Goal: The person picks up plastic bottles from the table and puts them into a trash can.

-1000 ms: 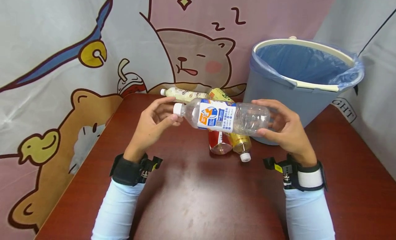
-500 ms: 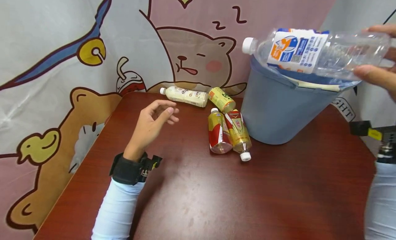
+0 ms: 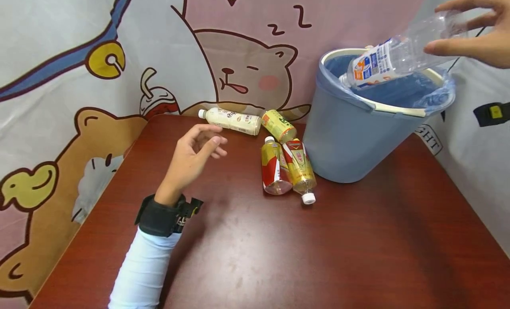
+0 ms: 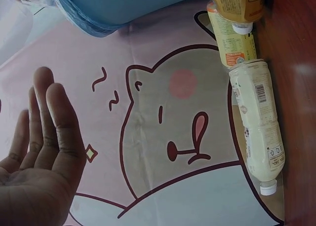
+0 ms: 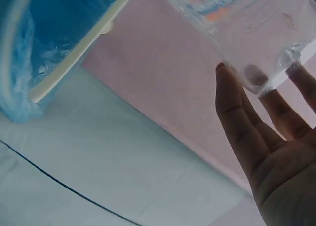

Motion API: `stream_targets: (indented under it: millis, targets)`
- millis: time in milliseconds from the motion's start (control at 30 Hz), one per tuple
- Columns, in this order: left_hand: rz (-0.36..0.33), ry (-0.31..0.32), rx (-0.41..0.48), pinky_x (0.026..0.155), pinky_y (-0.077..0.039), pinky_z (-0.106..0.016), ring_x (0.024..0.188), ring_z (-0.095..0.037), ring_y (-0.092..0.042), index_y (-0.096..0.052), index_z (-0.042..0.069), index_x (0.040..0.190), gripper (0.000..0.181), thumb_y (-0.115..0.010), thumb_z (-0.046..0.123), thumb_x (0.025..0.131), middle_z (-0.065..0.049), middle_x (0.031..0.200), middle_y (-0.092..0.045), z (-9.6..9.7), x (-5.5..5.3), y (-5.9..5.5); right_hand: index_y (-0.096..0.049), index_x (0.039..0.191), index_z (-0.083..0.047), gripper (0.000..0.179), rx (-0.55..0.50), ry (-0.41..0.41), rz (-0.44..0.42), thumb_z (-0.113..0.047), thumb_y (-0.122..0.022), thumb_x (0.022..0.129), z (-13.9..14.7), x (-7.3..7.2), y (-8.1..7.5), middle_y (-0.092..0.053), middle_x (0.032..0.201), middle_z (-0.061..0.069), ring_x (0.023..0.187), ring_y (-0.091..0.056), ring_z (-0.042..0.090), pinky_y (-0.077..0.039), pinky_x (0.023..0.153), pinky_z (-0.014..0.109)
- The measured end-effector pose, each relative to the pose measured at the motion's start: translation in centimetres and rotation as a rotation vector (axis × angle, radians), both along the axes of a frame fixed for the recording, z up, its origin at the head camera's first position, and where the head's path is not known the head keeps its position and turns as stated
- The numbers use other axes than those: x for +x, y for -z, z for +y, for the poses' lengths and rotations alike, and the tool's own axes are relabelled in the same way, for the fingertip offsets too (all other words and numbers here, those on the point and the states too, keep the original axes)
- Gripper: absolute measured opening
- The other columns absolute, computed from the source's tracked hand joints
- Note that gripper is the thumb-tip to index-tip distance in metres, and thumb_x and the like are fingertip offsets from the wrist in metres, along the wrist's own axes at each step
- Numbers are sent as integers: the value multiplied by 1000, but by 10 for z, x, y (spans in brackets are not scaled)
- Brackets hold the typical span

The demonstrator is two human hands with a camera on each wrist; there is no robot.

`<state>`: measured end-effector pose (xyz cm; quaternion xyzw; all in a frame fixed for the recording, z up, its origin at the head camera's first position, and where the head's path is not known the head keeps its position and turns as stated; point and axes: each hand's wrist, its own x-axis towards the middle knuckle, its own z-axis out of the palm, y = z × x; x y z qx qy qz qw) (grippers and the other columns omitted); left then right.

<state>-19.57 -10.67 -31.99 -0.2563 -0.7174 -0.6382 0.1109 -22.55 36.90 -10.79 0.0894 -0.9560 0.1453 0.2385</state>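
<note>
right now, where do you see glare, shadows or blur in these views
Head view: pale glare on the table, a soft shadow beside the left sleeve; left wrist view: the left hand looks dark against the brighter backdrop; right wrist view: the right hand is likewise dark, and the clear bottle looks soft, its label blurred.
</note>
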Motion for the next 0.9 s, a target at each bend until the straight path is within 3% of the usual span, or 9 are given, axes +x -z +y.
stream_targets:
  millis: [67,100,133,167,200,367,500,633,900]
  targets:
    - [-7,-11,8,64,-56,-20,72,-26,-67,-55,0,118,26,-54,11,94,10,91,-67,3,1,2,-45,137,-3,62,106,-20,-84,-15,-68,81,-20,-3,-8,-36,146,27,123,-41,51,-58,52,26]
    - [-11,-15,16,64,-56,-20,72,-25,-67,-54,0,118,26,-54,10,94,8,91,-67,5,1,3,-42,138,1,64,155,-21,-126,-18,-67,81,-24,-6,-9,-34,144,33,118,-39,58,-59,52,45]
    - [-16,-18,22,64,-56,-20,72,-24,-67,-54,-1,118,26,-53,10,94,7,91,-67,6,1,4,-39,139,4,69,207,-6,-166,-21,-67,81,-28,-10,-11,-31,142,39,112,-35,67,-53,56,60]
    - [-20,-19,26,64,-56,-19,72,-24,-67,-54,-1,118,26,-53,10,94,7,91,-67,8,1,5,-38,139,3,71,256,7,-196,-25,-67,81,-31,-13,-11,-31,140,41,110,-36,67,-45,62,70]
    - [-23,-21,27,64,-55,-19,72,-23,-67,-54,-1,118,26,-53,10,95,6,91,-67,9,1,5,-38,140,2,73,295,19,-217,-29,-68,81,-32,-17,-10,-32,139,42,109,-37,66,-38,71,72]
    - [-31,-13,27,64,-55,-20,72,-19,-67,-54,-2,117,26,-53,10,95,5,92,-66,13,0,8,-39,139,2,77,408,38,-284,-43,-66,81,-38,-31,2,-42,129,43,105,-43,63,-39,80,71]
    - [-34,-9,26,64,-55,-21,72,-20,-66,-53,-3,118,27,-53,11,95,5,93,-65,16,1,9,-43,134,5,76,483,-12,-392,-48,-63,83,-39,-40,17,-44,127,42,107,-44,60,-40,83,75]
    - [-35,-9,25,64,-55,-22,73,-24,-66,-53,-4,118,28,-53,11,95,0,95,-65,17,2,9,-49,126,8,68,545,-73,-483,-45,-63,85,-37,-47,29,-47,125,40,107,-50,55,-43,84,70]
    - [-38,-1,27,64,-55,-21,73,-20,-66,-54,-2,117,26,-53,12,95,-10,98,-65,20,1,7,-49,126,7,65,538,-81,-523,-43,-60,87,-34,-50,28,-48,125,40,108,-50,55,-44,84,69]
